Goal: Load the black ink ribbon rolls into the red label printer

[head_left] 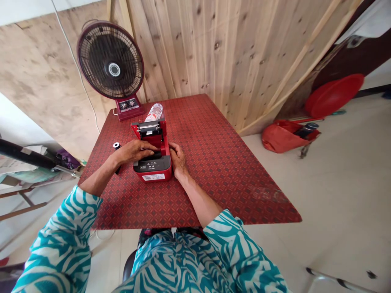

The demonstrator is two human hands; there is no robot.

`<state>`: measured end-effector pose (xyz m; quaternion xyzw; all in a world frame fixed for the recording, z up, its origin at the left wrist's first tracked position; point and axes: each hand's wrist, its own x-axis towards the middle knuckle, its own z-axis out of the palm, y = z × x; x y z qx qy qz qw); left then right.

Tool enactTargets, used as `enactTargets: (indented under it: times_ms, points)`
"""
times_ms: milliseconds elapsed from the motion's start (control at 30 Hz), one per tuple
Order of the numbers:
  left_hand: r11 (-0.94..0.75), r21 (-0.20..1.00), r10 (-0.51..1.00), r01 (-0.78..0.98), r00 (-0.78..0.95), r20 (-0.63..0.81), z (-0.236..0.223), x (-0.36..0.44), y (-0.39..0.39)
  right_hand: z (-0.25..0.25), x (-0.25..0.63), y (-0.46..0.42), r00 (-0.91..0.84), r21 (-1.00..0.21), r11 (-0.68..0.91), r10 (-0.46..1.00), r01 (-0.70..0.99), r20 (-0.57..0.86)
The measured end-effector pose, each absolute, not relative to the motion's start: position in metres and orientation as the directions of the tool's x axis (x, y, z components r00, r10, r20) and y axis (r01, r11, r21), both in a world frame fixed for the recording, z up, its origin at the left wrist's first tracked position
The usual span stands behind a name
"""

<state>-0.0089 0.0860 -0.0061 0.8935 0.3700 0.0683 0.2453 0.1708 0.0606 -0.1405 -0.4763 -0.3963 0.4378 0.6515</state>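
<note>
A red and black label printer (154, 165) stands on the table with its lid (149, 130) raised. My left hand (134, 150) reaches across the printer from the left, its fingers stretched out over the inner bay; the fingertips are partly hidden there. Against the printer's right wall is my right hand (179, 158), its fingers bent and gripping that side. A black roll with a white end (116, 145) lies left of the printer, partly covered by my left wrist. Just behind the raised lid is a clear plastic bottle (154, 112) with a red and white label.
The table (220, 171) has a red patterned cover. At its far left corner stands a dark red fan (111, 67), near the wooden wall (220, 53). On the floor to the right are an orange-red bag (279, 136) and a red basin (334, 95).
</note>
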Motion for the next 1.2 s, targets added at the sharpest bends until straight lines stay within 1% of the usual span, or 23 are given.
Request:
enactTargets:
  times_ms: [67,233,333,400,467,533,567,600,667,733,800,900,967,1067,1200]
  points:
    - [-0.603,0.482,0.702,0.635,0.71,-0.059,-0.006,-0.011,0.084,-0.141,0.171,0.061,0.288,-0.966,0.17,0.951,-0.195,0.109]
    - [-0.604,0.378,0.699,0.701,0.694,-0.17,-0.005,-0.003,0.088,-0.144,0.172,0.062,0.295,-0.966,0.18,0.948,-0.186,0.12]
    - [-0.614,0.347,0.693,0.709,0.695,-0.193,-0.005,0.002,0.09,-0.145,0.172,0.062,0.295,-0.967,0.181,0.948,-0.181,0.122]
    - [-0.608,0.361,0.706,0.707,0.69,-0.16,-0.008,0.001,0.089,-0.145,0.172,0.062,0.295,-0.967,0.182,0.948,-0.18,0.124]
    - [-0.592,0.383,0.75,0.709,0.659,-0.061,-0.011,-0.001,0.087,-0.145,0.172,0.062,0.295,-0.966,0.187,0.947,-0.176,0.13]
    - [-0.596,0.368,0.777,0.713,0.628,0.042,-0.015,-0.002,0.086,-0.145,0.172,0.062,0.294,-0.966,0.195,0.946,-0.172,0.138]
    - [-0.606,0.343,0.776,0.718,0.628,0.058,-0.016,-0.002,0.086,-0.145,0.172,0.062,0.295,-0.965,0.197,0.945,-0.173,0.14]
    - [-0.615,0.31,0.771,0.725,0.636,0.044,-0.016,-0.001,0.086,-0.145,0.172,0.062,0.296,-0.964,0.198,0.945,-0.177,0.14]
    - [-0.624,0.247,0.756,0.741,0.653,-0.049,-0.014,0.003,0.089,-0.145,0.172,0.062,0.301,-0.964,0.196,0.944,-0.18,0.136]
    - [-0.622,0.219,0.746,0.752,0.654,-0.127,-0.009,0.006,0.09,-0.145,0.172,0.062,0.296,-0.966,0.188,0.946,-0.179,0.129]
    - [-0.622,0.263,0.733,0.738,0.667,-0.137,-0.002,0.006,0.088,-0.145,0.172,0.062,0.291,-0.966,0.18,0.949,-0.184,0.121]
    - [-0.59,0.441,0.725,0.677,0.684,-0.08,0.005,-0.003,0.077,-0.144,0.171,0.061,0.295,-0.964,0.174,0.949,-0.2,0.111]
    - [-0.566,0.532,0.718,0.63,0.694,-0.057,0.005,-0.011,0.066,-0.142,0.171,0.06,0.297,-0.965,0.177,0.948,-0.194,0.114]
    - [-0.571,0.566,0.723,0.595,0.691,0.002,-0.001,-0.018,0.053,-0.141,0.172,0.059,0.298,-0.965,0.187,0.946,-0.184,0.127]
    - [-0.536,0.601,0.782,0.592,0.617,0.09,-0.007,-0.018,0.045,-0.142,0.171,0.059,0.314,-0.964,0.194,0.94,-0.18,0.13]
